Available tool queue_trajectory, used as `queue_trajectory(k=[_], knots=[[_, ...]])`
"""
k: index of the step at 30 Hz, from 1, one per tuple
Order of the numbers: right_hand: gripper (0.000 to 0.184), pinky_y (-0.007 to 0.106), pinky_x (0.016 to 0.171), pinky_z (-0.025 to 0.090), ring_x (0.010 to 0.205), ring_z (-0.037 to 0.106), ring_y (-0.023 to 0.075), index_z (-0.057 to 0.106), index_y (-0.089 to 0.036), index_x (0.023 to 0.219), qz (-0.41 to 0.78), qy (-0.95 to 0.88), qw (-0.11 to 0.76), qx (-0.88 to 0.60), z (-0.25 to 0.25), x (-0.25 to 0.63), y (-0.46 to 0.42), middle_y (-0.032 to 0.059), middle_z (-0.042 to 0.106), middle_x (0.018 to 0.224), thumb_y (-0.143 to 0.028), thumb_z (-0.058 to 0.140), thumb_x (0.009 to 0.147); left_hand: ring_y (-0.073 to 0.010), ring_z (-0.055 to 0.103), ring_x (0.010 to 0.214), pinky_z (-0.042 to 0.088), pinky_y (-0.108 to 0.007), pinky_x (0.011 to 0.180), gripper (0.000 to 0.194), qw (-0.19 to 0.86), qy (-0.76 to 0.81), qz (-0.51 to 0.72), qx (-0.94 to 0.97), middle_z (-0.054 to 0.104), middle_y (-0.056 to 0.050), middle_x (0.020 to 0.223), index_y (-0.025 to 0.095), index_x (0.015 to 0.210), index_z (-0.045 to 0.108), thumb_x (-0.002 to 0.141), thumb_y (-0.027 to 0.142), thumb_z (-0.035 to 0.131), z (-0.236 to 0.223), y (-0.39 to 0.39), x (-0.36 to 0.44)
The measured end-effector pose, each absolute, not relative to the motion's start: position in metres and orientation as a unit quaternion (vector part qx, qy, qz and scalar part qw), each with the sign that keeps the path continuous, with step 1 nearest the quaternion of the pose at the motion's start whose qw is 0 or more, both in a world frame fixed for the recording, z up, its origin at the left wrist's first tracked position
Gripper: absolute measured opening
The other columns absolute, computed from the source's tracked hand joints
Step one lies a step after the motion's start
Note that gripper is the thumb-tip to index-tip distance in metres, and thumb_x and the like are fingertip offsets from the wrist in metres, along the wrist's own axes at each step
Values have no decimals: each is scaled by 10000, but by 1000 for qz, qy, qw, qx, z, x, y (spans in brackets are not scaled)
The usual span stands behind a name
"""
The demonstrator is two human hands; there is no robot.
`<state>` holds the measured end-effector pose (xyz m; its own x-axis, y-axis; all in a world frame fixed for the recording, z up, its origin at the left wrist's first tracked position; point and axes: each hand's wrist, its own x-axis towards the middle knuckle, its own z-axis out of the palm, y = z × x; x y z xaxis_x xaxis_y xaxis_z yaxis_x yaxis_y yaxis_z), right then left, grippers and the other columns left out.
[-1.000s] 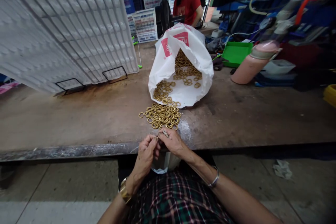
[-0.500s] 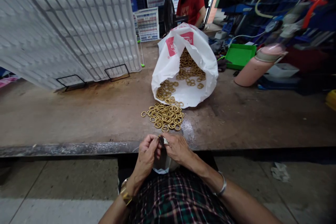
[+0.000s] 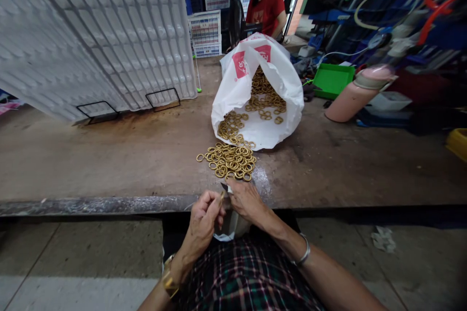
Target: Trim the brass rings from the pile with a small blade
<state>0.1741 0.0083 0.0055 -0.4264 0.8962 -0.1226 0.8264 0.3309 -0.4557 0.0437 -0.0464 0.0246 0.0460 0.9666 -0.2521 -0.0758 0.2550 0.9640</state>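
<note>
My left hand [image 3: 205, 216] is closed in a pinch on a brass-coloured ring [image 3: 222, 195], seen edge-on at the fingertips above the table's front edge. My right hand [image 3: 248, 201] is shut on a small knife; its dark pointed blade [image 3: 224, 186] and a bit of pale wrapping or handle show, while the rest is hidden. The right fingertips are at the near edge of a heap of brass rings [image 3: 231, 158] on the table. More rings spill from the mouth of a white plastic bag [image 3: 226, 95]. Below both hands is a greyish container or bag [image 3: 224, 237], partly hidden.
White ribbed trays [image 3: 138, 34] stand at the left of the wooden table [image 3: 109, 155], with black wire stands [image 3: 98, 111] at their foot. To the right are a pink bottle [image 3: 352, 95] and a green tray [image 3: 332, 80]. A person in a red shirt [image 3: 272, 7] sits beyond.
My right hand has moved slightly up and away from the left, its fingertips now reaching the ring heap. The blade has parted from the ring in my left hand.
</note>
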Motion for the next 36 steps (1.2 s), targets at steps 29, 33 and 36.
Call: queue_trajectory(k=[29,33,36], knots=[[234,258,605,326,737,582,176,528,-190,963,140,-805,82,-571,1,153,31,72,637,896,-121,411,773,-49,457,475,254,-129,380,289,753,384,527,85,464,60,556,169,679,433,660,273,703,8,-34,22],[121,230,585,310,660,524,140,545,-193,825,242,-771,168,-565,7,160,34,15,602,729,-178,435,779,-42,431,443,248,-126,370,291,730,406,535,126,448,75,543,183,803,475,654,282,704,12,-24,20],[132,209,577,319,614,466,112,522,-177,713,370,-733,244,-516,14,164,34,-20,520,636,-225,428,792,-57,490,498,312,-135,398,338,716,419,539,143,516,48,624,181,911,496,653,262,699,14,-18,18]])
